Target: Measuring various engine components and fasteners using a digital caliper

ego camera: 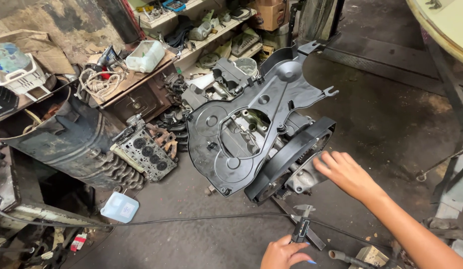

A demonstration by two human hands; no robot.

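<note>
An engine block stands on the concrete floor, with a black plastic timing cover (241, 107) on its face. A black belt (291, 158) loops around its lower right corner. My right hand (343, 173) reaches in from the right, fingers spread, touching a grey metal bracket (305, 178) just below that belt. My left hand (283, 254) is at the bottom edge, closed around a metal vernier caliper (302, 228) that points up toward the engine.
A cylinder head (144, 152) leans against a black barrel (62, 134) on the left. A white plastic jug (120, 206) and a black cable (191, 219) lie on the floor. Cluttered shelves (201, 30) and a wooden cabinet (137, 94) stand behind. A table edge (441, 30) is at upper right.
</note>
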